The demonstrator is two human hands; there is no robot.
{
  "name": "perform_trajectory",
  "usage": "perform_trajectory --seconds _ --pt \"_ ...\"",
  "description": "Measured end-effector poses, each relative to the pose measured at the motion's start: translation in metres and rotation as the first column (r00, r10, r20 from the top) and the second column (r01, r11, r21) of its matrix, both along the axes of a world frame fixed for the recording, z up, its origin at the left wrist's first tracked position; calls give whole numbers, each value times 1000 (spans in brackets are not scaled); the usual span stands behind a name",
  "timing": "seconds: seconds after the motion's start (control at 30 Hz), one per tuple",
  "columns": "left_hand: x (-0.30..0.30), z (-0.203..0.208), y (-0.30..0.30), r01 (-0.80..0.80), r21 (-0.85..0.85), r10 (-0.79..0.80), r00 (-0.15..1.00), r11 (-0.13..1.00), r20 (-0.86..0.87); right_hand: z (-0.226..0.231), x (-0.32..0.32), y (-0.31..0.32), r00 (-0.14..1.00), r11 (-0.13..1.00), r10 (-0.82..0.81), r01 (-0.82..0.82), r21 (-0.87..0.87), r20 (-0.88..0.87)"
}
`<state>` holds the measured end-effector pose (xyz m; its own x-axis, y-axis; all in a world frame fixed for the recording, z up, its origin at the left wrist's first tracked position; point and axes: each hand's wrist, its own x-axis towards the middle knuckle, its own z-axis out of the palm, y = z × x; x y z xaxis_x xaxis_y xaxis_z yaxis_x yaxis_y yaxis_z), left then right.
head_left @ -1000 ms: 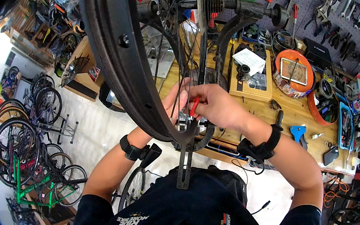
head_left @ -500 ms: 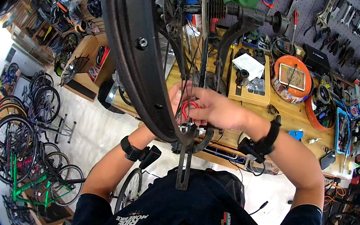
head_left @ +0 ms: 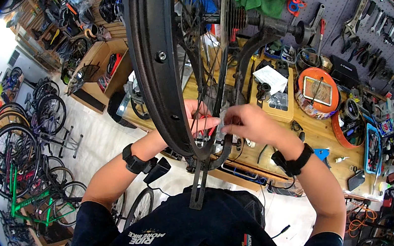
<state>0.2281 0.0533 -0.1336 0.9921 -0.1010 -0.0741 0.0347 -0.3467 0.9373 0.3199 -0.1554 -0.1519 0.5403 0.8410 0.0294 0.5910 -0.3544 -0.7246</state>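
Note:
A black bicycle wheel rim (head_left: 151, 29) stands upright in a dark truing stand (head_left: 253, 44), with its spokes and cassette (head_left: 235, 19) on the right side. My left hand (head_left: 199, 115) reaches behind the rim among the spokes, its fingers closed on a red spoke wrench (head_left: 211, 130) that they partly cover. Just right of the spokes, my right hand (head_left: 252, 125) is curled with its fingertips pinched, close to my left fingertips. Whether something small sits in that pinch is hidden.
The wooden bench (head_left: 299, 156) carries a cardboard box lid (head_left: 280, 114) with small parts, an orange round tin (head_left: 315, 69) and a blue tray (head_left: 373, 144). Tools hang on the pegboard (head_left: 322, 1). Several bikes (head_left: 23, 163) stand at left, near a cardboard box (head_left: 98, 60).
My right hand has come off the red spoke wrench and moved slightly right. My left fingers now hold the wrench beside the spokes. The whole view has shifted a little.

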Motion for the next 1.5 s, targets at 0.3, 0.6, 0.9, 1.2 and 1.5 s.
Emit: perform_trajectory --seconds 0.3,0.6,0.9,1.2,1.5 --pt "-2 -11 11 85 -440 -156 979 894 -129 -84 35 -7 936 904 -348 350 245 -52" --pt "9 -19 23 196 -320 -230 970 927 -74 -84 52 26 843 869 -482 426 253 238" --pt "5 -15 4 112 -92 -111 994 989 18 -72 28 22 848 913 -402 342 223 345" --pt "12 -15 27 214 -576 -383 904 789 -188 -96 19 25 842 899 -420 333 285 339" --pt "0 4 0 14 392 -71 989 920 131 -97 15 24 820 904 -422 347 251 387"
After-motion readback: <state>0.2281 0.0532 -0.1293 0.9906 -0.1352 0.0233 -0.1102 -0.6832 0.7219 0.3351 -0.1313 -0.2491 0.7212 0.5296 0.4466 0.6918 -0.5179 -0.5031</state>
